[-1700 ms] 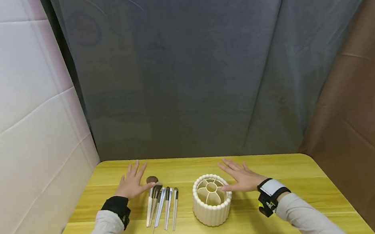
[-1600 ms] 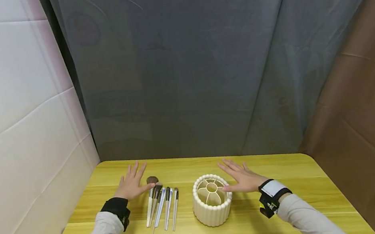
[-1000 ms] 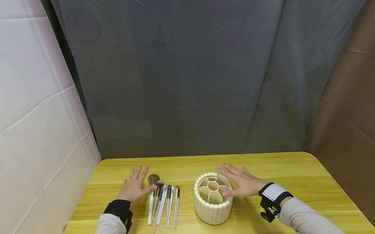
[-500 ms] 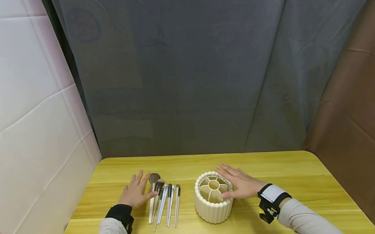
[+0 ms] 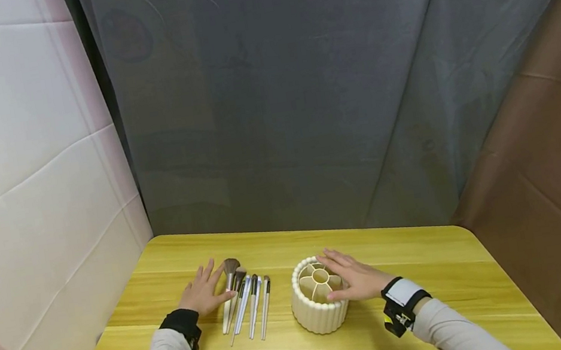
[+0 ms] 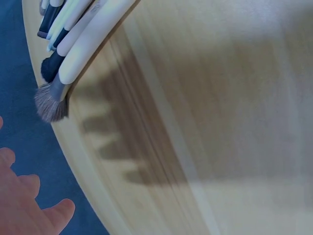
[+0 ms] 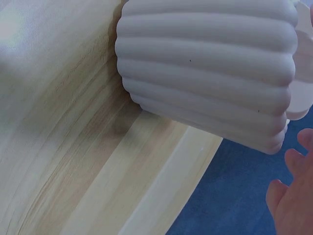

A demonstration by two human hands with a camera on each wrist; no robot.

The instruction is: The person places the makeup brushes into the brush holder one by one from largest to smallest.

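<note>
Seen from the head camera, two hands rest on a yellow wooden table (image 5: 426,274), both with fingers straight and spread, neither gripping anything. The left hand (image 5: 202,289) lies palm down, its thumb reaching toward the handle of the nearest of a row of makeup brushes (image 5: 244,304); whether thumb and handle actually touch cannot be told. The brushes lie side by side, bristles pointing away from the person, handles toward them, the largest fluffy brush (image 5: 230,265) on the left of the row. The right hand (image 5: 353,279) sits against the right side of a cream ribbed holder (image 5: 321,308), its fingers along the rim and its thumb by the wall. The holder stands upright, divided inside into petal-shaped compartments around a round centre one. It stands just right of the brushes with a strip of bare wood between them. Open tabletop stretches to the right of the right hand and along the near edge. A grey curtain (image 5: 303,105) hangs behind the far edge, a white padded panel (image 5: 14,178) at the left.
</note>
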